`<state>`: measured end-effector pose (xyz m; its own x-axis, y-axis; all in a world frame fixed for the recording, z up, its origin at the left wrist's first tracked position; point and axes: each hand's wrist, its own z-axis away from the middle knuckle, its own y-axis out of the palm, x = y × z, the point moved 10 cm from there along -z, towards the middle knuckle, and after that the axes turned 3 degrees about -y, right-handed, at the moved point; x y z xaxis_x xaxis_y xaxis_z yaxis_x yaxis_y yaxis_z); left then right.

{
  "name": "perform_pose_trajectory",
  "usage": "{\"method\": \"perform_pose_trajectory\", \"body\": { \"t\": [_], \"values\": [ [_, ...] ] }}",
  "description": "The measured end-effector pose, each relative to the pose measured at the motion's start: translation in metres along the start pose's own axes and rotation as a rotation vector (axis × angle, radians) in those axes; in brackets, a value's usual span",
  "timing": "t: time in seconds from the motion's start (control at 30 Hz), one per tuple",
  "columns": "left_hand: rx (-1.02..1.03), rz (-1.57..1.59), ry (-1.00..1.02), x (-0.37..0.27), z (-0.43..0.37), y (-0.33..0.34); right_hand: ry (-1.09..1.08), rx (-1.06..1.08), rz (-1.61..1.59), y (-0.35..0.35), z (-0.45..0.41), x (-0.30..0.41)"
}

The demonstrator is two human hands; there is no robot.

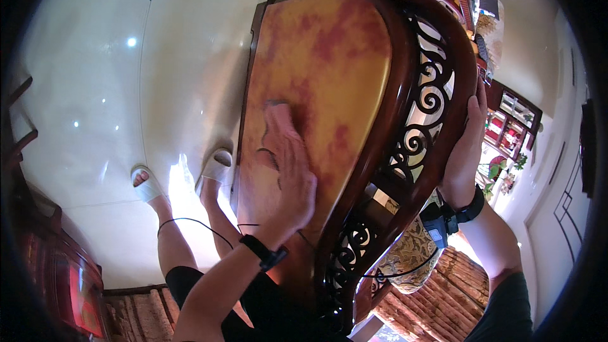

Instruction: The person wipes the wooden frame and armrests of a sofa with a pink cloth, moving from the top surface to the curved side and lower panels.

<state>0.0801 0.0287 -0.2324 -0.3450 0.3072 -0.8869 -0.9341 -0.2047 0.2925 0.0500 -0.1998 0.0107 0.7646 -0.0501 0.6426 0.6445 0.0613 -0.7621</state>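
A seat with a glossy dark wooden frame and openwork scrolls [430, 99] fills the middle. Its smooth orange-brown panel [332, 71] has reddish mottling. My left hand [289, 166] lies on this panel, blurred; thin dark-edged shapes show by its fingers, and I cannot tell whether they belong to a cloth. My right hand [465, 152] holds the curved outer wooden rail [463, 52], its thumb lying along the rail and its other fingers partly hidden. Both wrists wear black straps with small devices.
Glossy cream floor tiles [95, 142] lie at the left, with my slippered feet beside the seat's base. Thin black cables hang near my legs and right wrist. Dark wooden furniture [52, 266] stands at lower left. Beyond the rail are a patterned cushion [408, 261] and a brown striped cover [437, 289].
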Motion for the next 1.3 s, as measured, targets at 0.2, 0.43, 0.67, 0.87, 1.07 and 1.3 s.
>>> {"method": "perform_pose_trajectory", "body": {
  "t": [0.2, 0.43, 0.67, 0.87, 1.07, 1.3],
  "values": [
    [0.013, -0.077, 0.111, -0.052, -0.027, -0.003, -0.004, -0.019, -0.034, 0.004, 0.000, 0.006],
    [-0.105, -0.079, 0.144, 0.015, -0.071, -0.031, -0.079, 0.007, -0.013, 0.005, -0.003, 0.009],
    [-0.116, -0.058, -0.015, 0.019, 0.023, -0.010, -0.292, -0.024, 0.344, -0.005, -0.003, 0.013],
    [0.116, -0.226, 0.144, -0.080, 0.062, 0.032, -0.160, 0.015, 0.084, -0.007, -0.005, 0.009],
    [-0.049, -0.157, 0.267, -0.052, -0.005, 0.005, -0.022, -0.015, -0.030, 0.000, -0.001, 0.007],
    [-0.172, -0.103, -0.178, 0.072, -0.036, -0.056, 0.082, 0.000, -0.100, 0.001, 0.000, -0.007]
  ]
}}
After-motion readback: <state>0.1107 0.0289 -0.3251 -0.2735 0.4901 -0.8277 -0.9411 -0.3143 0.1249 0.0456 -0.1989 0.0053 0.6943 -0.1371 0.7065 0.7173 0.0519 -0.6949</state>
